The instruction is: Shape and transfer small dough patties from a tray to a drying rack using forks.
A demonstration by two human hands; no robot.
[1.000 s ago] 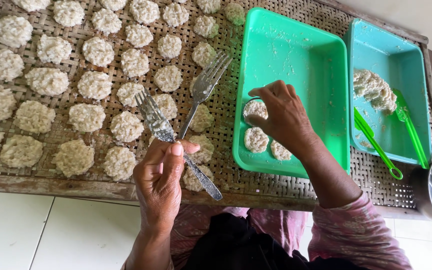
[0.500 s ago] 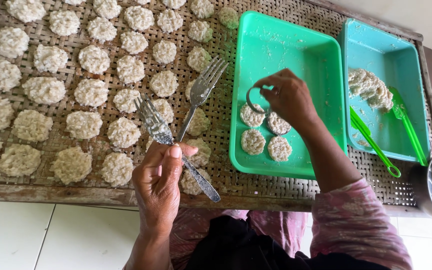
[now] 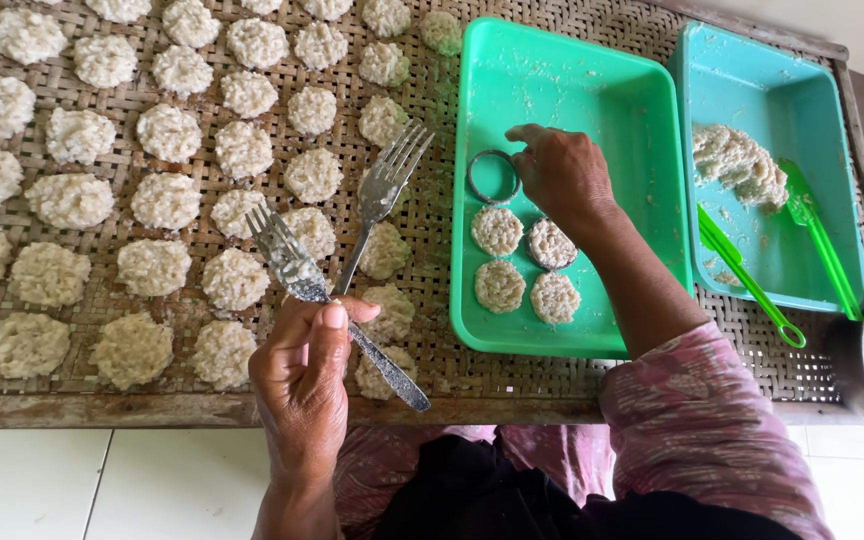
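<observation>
The left hand was closed around two metal forks, their handles crossed under the thumb and their tines fanned out over the woven bamboo tray. The right hand rested inside the light green rectangular plastic tray, fingertips touching a thin round metal ring mould (whether they actually pinched it could not be told). Just below that ring lay four flat round rice cakes. Rows of pale rice patties covered the woven tray to the left. To the right stood a teal plastic tray holding a lump of rice mixture and green plastic tongs.
</observation>
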